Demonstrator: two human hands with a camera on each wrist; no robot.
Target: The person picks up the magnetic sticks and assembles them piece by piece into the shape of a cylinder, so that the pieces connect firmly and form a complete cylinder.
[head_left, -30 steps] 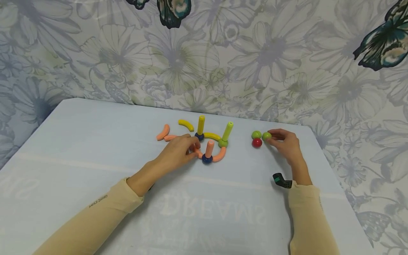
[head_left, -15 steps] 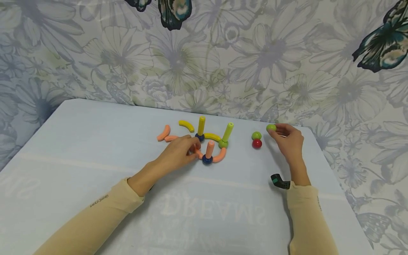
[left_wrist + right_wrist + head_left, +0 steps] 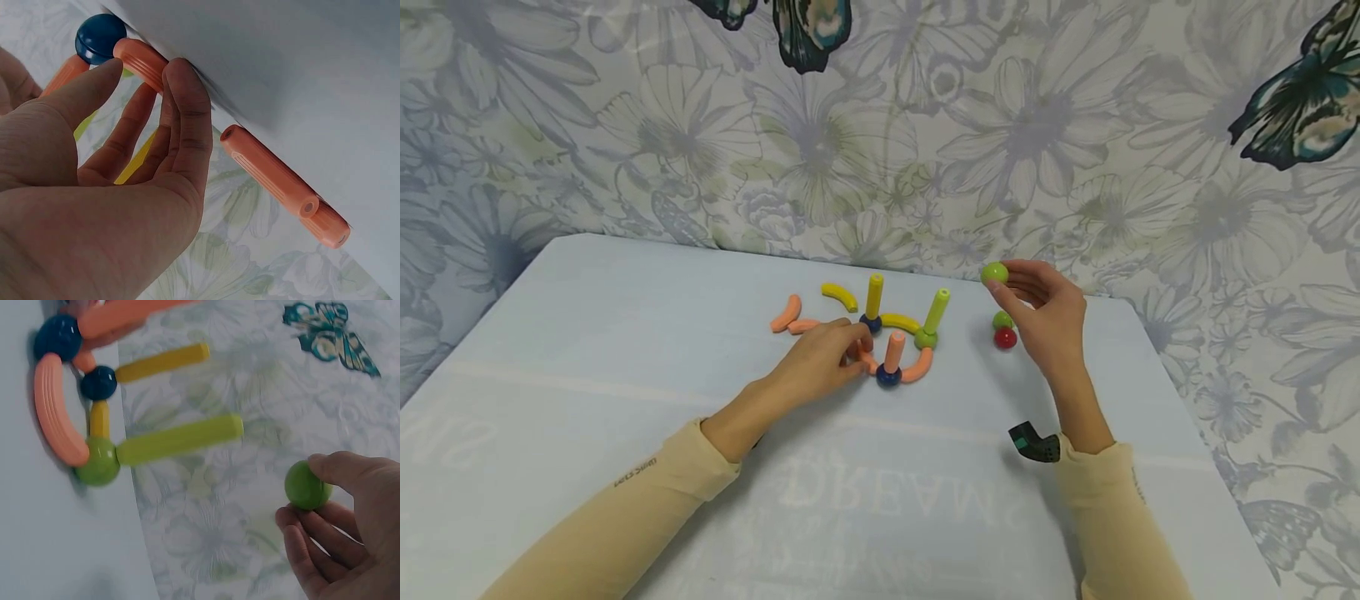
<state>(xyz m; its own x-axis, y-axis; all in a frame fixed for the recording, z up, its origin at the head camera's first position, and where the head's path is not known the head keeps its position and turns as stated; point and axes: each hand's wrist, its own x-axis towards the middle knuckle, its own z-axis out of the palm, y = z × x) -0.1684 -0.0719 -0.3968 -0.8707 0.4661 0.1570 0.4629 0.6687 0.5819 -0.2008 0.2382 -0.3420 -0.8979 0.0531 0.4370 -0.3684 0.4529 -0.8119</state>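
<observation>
green ball [image 3: 995, 273] in right fingers [image 3: 1028, 268], now nearer the lime stick [image 3: 936, 312]

A smooth white tabletop [image 3: 610, 342] with faint upside-down lettering [image 3: 895, 493] fills the frame's lower half. At centre, a joined structure [image 3: 892, 354] of glossy navy and green balls, curved salmon and yellow rods, and straight uprights stands on it. Left of centre lie two curved salmon rods [image 3: 786, 313] and a curved yellow rod [image 3: 839, 297]; right of centre, a glossy lime-green ball [image 3: 1002, 319] just beside a glossy red ball [image 3: 1005, 338].
</observation>
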